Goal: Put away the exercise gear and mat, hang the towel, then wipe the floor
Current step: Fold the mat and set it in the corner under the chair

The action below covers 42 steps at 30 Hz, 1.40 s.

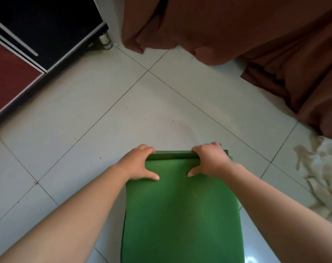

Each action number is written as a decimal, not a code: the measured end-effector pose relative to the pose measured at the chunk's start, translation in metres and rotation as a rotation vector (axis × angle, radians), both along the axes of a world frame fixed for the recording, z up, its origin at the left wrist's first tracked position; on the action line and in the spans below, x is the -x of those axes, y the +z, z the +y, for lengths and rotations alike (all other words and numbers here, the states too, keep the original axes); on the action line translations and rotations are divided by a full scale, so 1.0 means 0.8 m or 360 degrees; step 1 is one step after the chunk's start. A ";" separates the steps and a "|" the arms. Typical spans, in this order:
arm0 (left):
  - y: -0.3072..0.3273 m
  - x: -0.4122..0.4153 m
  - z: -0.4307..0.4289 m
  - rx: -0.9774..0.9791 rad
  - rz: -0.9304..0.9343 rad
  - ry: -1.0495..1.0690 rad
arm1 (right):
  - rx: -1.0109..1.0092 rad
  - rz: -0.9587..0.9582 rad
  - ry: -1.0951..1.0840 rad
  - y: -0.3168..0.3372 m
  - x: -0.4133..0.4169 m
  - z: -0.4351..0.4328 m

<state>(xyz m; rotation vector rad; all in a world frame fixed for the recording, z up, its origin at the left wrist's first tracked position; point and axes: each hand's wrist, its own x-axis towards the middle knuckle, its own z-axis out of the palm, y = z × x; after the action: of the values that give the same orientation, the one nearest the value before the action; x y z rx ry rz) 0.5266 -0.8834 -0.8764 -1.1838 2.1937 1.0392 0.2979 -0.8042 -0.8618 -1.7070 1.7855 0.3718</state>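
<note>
— Forearms, bare, reach in from both bottom corners, and between them the green exercise mat lies on the white tiled floor, running away from the camera. What's around it?

— A brown curtain bunches down onto the tiles along the far side and the right. A crumpled cream cloth lies at the right edge (well apart from the mat). At the upper left stands a black-and-red cabinet on a short metal leg. Only bare tile lies between the mat's far end and the curtain.

— And the hands?

— The left hand is at the far end's left corner, and the right hand is at its right corner. Each has its fingers curled over the raised far edge, where a darker strip shows. The thumbs are spread on the top surface, pointing toward each other. Both hands grip the mat, arms nearly straight.
</note>
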 end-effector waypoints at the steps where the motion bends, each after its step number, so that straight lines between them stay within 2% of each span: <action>1: -0.007 0.000 0.001 -0.0018 0.0014 -0.0027 | 0.0008 -0.0004 -0.0004 -0.007 0.000 0.006; 6: -0.026 -0.001 -0.002 0.0013 0.0057 -0.0070 | 0.0048 -0.0038 -0.0048 -0.025 0.003 0.008; 15: -0.048 0.017 -0.029 -0.0113 -0.0115 -0.0117 | 0.0138 -0.0011 -0.0022 -0.049 0.007 0.004; 22: -0.012 0.014 0.001 0.0060 -0.0166 -0.0014 | 0.0180 -0.0055 -0.0131 -0.012 0.005 0.036; 28: 0.093 -0.009 0.070 0.0206 -0.0026 0.0135 | 0.0296 -0.0105 -0.0103 0.092 -0.014 0.100; 33: 0.203 -0.017 0.142 0.0225 -0.0020 0.0120 | 0.0200 -0.0024 -0.0092 0.193 -0.025 0.167; 37: 0.307 -0.011 0.197 0.0267 0.0025 0.0118 | 0.0261 0.0098 -0.0166 0.285 -0.027 0.228; 42: 0.464 -0.008 0.243 0.0382 0.0092 0.0161 | 0.0389 0.0036 -0.0096 0.423 -0.022 0.269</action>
<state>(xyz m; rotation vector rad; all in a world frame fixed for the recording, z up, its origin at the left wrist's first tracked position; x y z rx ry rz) 0.5332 -0.6887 -0.5048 -1.3974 2.3773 0.8764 0.3151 -0.5890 -0.5233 -1.8135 1.9601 0.1520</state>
